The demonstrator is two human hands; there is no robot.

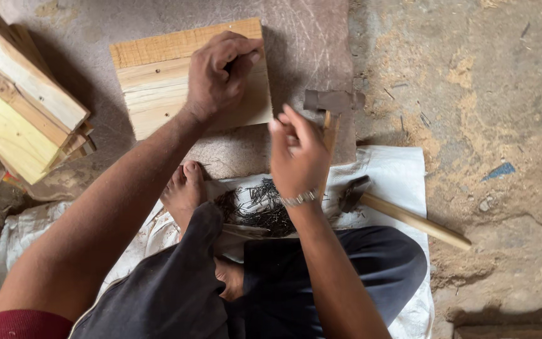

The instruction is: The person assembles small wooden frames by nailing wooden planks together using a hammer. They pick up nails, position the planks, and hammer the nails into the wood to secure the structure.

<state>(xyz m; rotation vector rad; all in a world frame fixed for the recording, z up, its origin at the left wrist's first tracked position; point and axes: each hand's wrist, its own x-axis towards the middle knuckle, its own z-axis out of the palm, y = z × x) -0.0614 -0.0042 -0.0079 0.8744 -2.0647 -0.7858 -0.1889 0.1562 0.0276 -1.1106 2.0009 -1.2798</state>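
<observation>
My left hand (219, 74) rests on a small panel of joined wooden boards (158, 88) lying on a stone slab, with thumb and fingers pinched together as if on a nail, though the nail itself is too small to see. My right hand (297, 152) hovers just right of the panel's lower corner, fingers apart. Under and beyond it lies a hammer (329, 102) with a dark metal head and wooden handle; whether the hand touches it is unclear.
A pile of dark nails (258, 207) lies on a white sack (396, 176) by my bare foot (183, 188). A second hammer (403, 213) rests on the sack at right. Stacked wooden planks (20, 100) stand at left. Sawdust covers the dirt floor.
</observation>
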